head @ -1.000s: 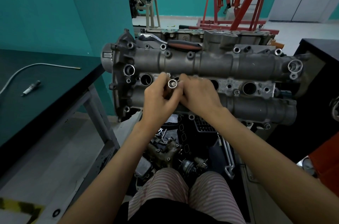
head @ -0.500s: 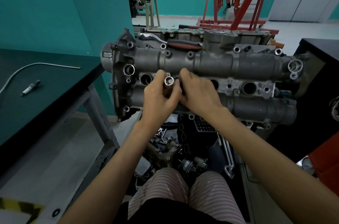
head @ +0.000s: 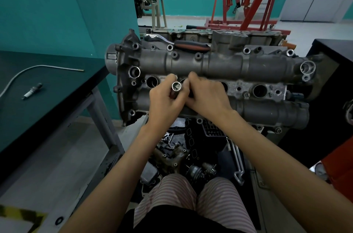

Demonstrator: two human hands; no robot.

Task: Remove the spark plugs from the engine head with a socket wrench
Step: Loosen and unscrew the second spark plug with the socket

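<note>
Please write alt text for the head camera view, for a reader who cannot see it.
Two hands meet over the spark plug wells of an engine head: the left hand grips a socket, and the right hand curls beside it. A ratchet wrench lies on the engine, a spark plug on the green table.

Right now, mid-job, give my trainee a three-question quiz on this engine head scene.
1. True or false: the ratchet handle is in the person's right hand.
2. Which hand grips the socket: A) the left hand, B) the right hand, C) neither?
3. Fill in: the loose spark plug lies on the dark green ____.

Key:
1. False; it lies on top of the engine head, untouched.
2. A; the socket's open end faces the camera.
3. Table, beside a thin bent tube.
</note>
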